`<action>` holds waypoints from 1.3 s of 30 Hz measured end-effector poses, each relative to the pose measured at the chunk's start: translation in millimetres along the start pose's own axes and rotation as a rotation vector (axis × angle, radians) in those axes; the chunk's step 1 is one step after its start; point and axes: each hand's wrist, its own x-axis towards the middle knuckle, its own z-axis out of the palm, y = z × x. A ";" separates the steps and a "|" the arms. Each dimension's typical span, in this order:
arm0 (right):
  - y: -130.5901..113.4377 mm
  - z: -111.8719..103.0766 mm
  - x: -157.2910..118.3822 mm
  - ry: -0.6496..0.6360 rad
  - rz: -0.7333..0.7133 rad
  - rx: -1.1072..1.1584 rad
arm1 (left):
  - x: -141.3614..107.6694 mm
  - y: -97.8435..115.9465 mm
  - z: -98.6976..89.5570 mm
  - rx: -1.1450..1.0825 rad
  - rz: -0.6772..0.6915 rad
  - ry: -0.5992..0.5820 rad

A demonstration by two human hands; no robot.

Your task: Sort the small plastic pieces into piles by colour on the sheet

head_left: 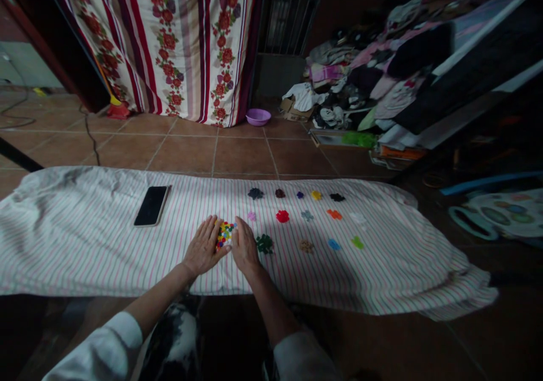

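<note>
- My left hand [203,249] lies low over the cloth, open and fairly flat, fingers together and pointing away from me, the thumb reaching towards my other hand
- My right hand [246,248] is open too, fingers extended, standing more on its edge; I cannot tell whether either palm has hold of a piece
- Between my hands sits the heap of small multicoloured pieces [225,233], with red, yellow, blue, green and white among them, hemmed in at both sides
- Just right of my right hand I have the dark green pile [264,244], then in the same near row the tan pile [305,246], light blue pile [334,244] and lime green pile [357,242]
- The middle row runs pink pile [251,216], red pile [282,216], grey pile [307,216], orange pile [335,215], white pile [358,219]
- The far row runs dark grey pile [255,193], dark brown pile [279,193], dark purple pile [300,195], yellow pile [316,195], black pile [337,197]
- Well left of my hands lies a dark-screened phone with a pale edge [151,206]
- Everything rests on my worktop, spread with a white cloth with thin pink and green stripes [102,239]
- Beyond it, on brown floor tiles [190,150], a purple plastic basin [258,117] sits beside a floral striped curtain [186,47]
</note>
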 end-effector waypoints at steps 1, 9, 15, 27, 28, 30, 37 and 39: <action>-0.7 0.5 0.4 -0.005 -0.007 -0.010 | 2.1 -0.7 1.5 -0.016 -0.003 -0.001; -7.0 0.2 7.5 -0.004 -0.014 -0.053 | 22.5 -3.6 11.3 -0.191 0.077 -0.003; -5.5 0.0 9.3 -0.026 -0.044 -0.088 | 32.6 6.1 11.0 -0.346 0.048 -0.053; -20.6 -11.7 -1.8 -0.006 -0.040 -0.071 | 26.6 11.9 8.6 -0.456 -0.005 -0.050; -21.1 -11.6 -2.4 -0.001 -0.037 -0.069 | 26.7 11.7 8.0 -0.459 -0.004 -0.054; -21.7 -11.1 -3.1 0.007 -0.027 -0.070 | 26.9 12.1 7.3 -0.442 0.001 -0.057; -23.3 -9.3 -0.9 -0.002 0.030 -0.059 | 27.5 14.2 11.5 -0.321 0.033 -0.040; -24.6 -9.1 -0.9 -0.011 0.030 -0.065 | 27.7 14.1 12.7 -0.316 0.030 -0.024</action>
